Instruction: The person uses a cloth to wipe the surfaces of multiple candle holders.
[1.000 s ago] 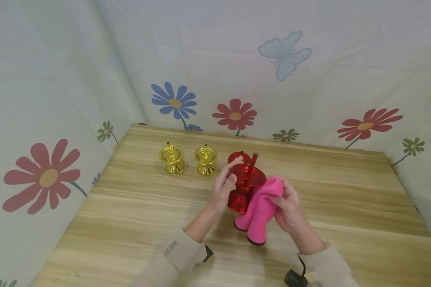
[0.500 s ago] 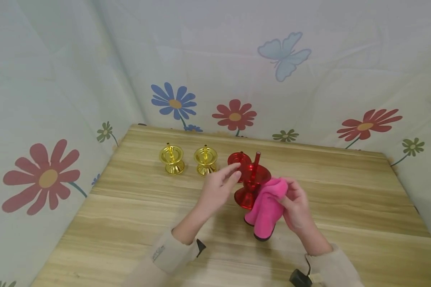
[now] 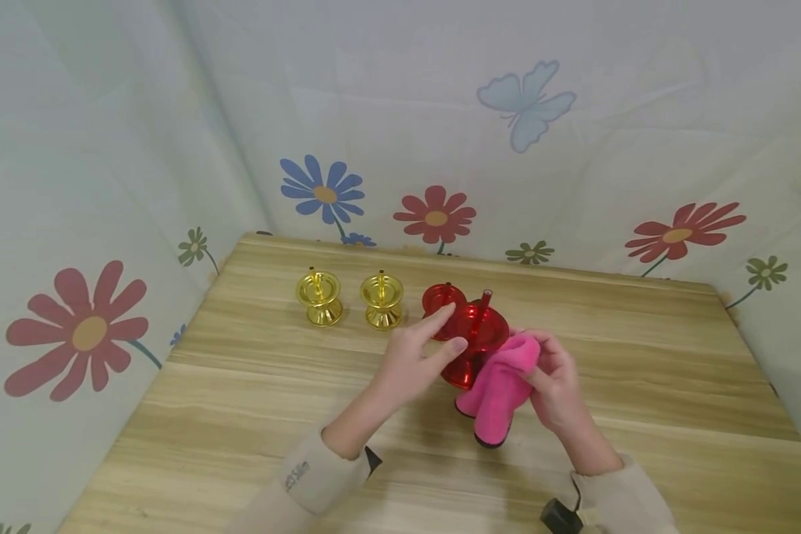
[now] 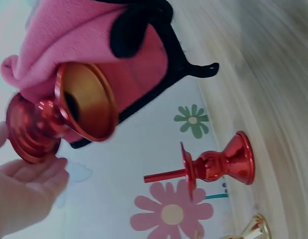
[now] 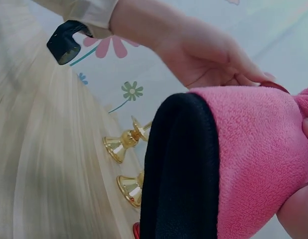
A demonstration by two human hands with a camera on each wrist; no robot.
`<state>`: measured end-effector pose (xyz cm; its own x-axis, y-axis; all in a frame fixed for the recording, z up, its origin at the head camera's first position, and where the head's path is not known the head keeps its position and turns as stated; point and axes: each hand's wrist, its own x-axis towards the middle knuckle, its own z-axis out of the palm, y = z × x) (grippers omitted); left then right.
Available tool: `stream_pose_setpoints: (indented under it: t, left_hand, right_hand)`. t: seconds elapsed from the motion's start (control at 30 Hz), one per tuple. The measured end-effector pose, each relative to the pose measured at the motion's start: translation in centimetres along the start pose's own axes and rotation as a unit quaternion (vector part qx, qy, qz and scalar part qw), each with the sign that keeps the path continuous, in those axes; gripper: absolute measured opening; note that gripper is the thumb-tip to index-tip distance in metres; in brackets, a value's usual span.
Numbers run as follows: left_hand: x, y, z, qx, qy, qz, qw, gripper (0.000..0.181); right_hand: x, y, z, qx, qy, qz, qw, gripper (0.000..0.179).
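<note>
A shiny red candle holder (image 3: pixel 483 334) with a spike in its dish is held up off the table, its hollow foot showing in the left wrist view. My right hand (image 3: pixel 561 386) grips a pink cloth (image 3: pixel 500 393) with black edging, bunched against the holder's right side. My left hand (image 3: pixel 407 363) is at the dish's left rim, thumb and index finger spread apart; its fingertips (image 4: pixel 54 174) meet the rim in the left wrist view. The right fingers behind the cloth are partly hidden.
A second red candle holder (image 3: pixel 434 300) stands on the wooden table (image 3: pixel 254 415) just behind the left hand. Two gold candle holders, one at far left (image 3: pixel 319 297) and one beside it (image 3: pixel 382 300), stand in the same row. A flower-printed curtain (image 3: pixel 374 111) surrounds the table.
The left hand came off the red candle holder's rim to the left, then returned to it. The holder, cloth and right hand shifted slightly right.
</note>
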<state>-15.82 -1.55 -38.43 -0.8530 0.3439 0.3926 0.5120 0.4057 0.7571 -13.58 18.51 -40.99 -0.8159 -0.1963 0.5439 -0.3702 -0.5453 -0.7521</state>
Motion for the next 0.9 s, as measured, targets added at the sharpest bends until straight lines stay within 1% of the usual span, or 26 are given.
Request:
stream_pose_setpoints:
  t: [0.07,0.1,0.17,0.2,0.27,0.33,0.37,0.4,0.47,0.53,0.57,0.63,0.67,0.73,0.8,0.83,0.9]
  left_hand:
    - [0.0,-0.4,-0.1,-0.035,-0.006,0.017,0.9992,0.051]
    - [0.0,-0.6,-0.2,-0.058,-0.014,0.023,0.9980,0.050]
    - [0.0,-1.0,-0.4,-0.113,-0.037,0.035,0.9923,0.048]
    - [0.1,-1.2,-0.5,-0.139,-0.051,0.041,0.9881,0.047]
    - [0.2,-1.5,-0.7,-0.168,-0.076,0.051,0.9815,0.045]
    - [0.3,-1.7,-0.8,-0.179,-0.092,0.049,0.9783,0.045]
    - [0.3,-1.8,-0.9,-0.177,-0.093,0.039,0.9791,0.046]
    - [0.4,-1.8,-0.9,-0.173,-0.087,0.023,0.9809,0.047]
    - [0.4,-1.7,-0.9,-0.157,-0.060,-0.017,0.9856,0.049]
    - [0.4,-1.5,-0.8,-0.140,-0.029,-0.047,0.9885,0.050]
    - [0.4,-1.3,-0.7,-0.124,-0.016,-0.056,0.9905,0.049]
    - [0.3,-1.0,-0.5,-0.078,0.000,-0.062,0.9950,0.045]
    - [0.2,-0.7,-0.4,-0.060,-0.001,-0.065,0.9961,0.045]
    - [0.2,-0.2,-0.2,-0.024,-0.006,-0.074,0.9969,0.048]
    - [0.2,0.2,0.2,0.008,-0.010,-0.090,0.9958,0.056]
    - [0.2,0.4,0.3,0.012,-0.012,-0.100,0.9948,0.060]
    - [0.2,0.4,0.5,0.012,-0.013,-0.111,0.9937,0.067]
  right_hand:
    - [0.0,-0.2,-0.2,0.019,-0.012,0.003,0.9997,0.031]
    - [0.0,-0.3,-0.2,0.028,-0.017,0.004,0.9995,0.032]
    - [0.0,-0.5,-0.4,0.042,-0.030,0.008,0.9986,0.034]
    - [0.0,-0.6,-0.5,0.048,-0.037,0.010,0.9981,0.036]
    - [0.1,-0.8,-0.5,0.058,-0.047,0.016,0.9971,0.040]
    - [0.1,-0.9,-0.6,0.068,-0.054,0.022,0.9960,0.042]
    - [0.2,-0.9,-0.6,0.070,-0.057,0.022,0.9957,0.043]
    - [0.2,-0.9,-0.6,0.070,-0.056,0.022,0.9957,0.042]
    - [0.3,-1.0,-0.5,0.060,-0.048,0.020,0.9969,0.038]
    - [0.3,-0.9,-0.4,0.041,-0.036,0.015,0.9984,0.034]
    - [0.3,-0.9,-0.4,0.021,-0.027,0.012,0.9993,0.032]
    - [0.2,-0.9,-0.2,-0.053,-0.005,0.007,0.9986,0.030]
    - [0.2,-0.8,-0.1,-0.096,0.003,0.002,0.9954,0.031]
    - [0.1,-0.7,0.0,-0.177,0.016,-0.008,0.9840,0.037]
    - [0.0,-0.5,0.1,-0.228,0.019,-0.020,0.9733,0.041]
    - [0.0,-0.5,0.1,-0.235,0.017,-0.026,0.9715,0.042]
    - [0.0,-0.4,0.1,-0.220,0.005,-0.033,0.9749,0.040]
